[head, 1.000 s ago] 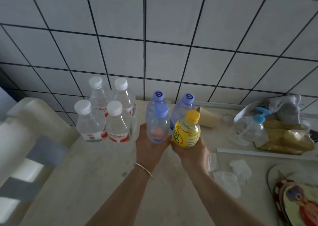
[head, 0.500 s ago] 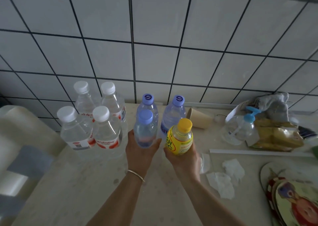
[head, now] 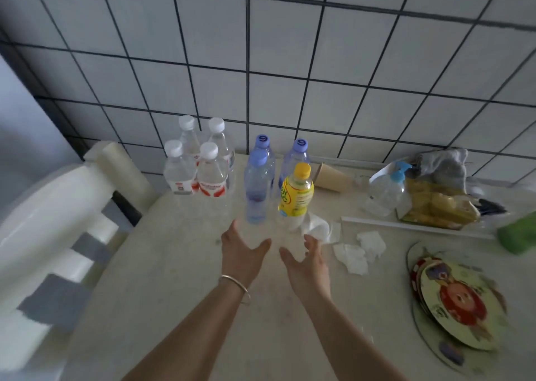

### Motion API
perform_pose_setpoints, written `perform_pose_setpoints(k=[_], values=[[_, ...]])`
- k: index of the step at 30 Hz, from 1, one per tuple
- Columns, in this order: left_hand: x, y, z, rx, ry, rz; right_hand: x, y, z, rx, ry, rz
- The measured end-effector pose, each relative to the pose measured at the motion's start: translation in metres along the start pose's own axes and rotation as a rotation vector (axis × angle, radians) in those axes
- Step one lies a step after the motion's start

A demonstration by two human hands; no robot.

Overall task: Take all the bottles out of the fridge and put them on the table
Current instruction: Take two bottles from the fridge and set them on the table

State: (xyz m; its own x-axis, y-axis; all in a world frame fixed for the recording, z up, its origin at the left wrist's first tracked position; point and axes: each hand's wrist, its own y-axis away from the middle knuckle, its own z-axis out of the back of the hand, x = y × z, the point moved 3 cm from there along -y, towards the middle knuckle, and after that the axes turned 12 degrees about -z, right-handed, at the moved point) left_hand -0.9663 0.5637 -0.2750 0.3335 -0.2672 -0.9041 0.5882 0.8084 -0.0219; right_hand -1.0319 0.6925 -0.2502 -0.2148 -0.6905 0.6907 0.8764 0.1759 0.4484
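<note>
While hovering just short of the blue-capped bottle and yellow bottle upright on the table: left hand, right hand, both spread, holding nothing.

**A home kitchen corner**

White wall tiles with dark grout rise behind a pale worktop, as in a kitchen. The worktop carries household clutter: water bottles, a tipped paper cup, a pump bottle, crumpled tissues and cartoon-printed plates. A white chair back stands at the left edge.
</note>
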Motion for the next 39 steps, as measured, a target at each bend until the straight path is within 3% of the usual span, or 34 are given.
perform_pose_setpoints(k=[9,21,30,39], values=[[-0.025,0.162,0.088,-0.03,-0.07,0.048,-0.051,0.125,0.047,0.179,0.192,0.107],[-0.04,0.436,0.22,-0.399,0.096,0.134,-0.098,0.358,0.057,0.424,0.332,0.584],[0.008,0.603,0.331,-0.813,0.185,0.306,-0.146,0.509,-0.015,0.699,0.487,0.796],[0.074,0.728,0.467,-0.95,0.131,0.386,-0.171,0.673,-0.114,0.914,0.581,0.904]])
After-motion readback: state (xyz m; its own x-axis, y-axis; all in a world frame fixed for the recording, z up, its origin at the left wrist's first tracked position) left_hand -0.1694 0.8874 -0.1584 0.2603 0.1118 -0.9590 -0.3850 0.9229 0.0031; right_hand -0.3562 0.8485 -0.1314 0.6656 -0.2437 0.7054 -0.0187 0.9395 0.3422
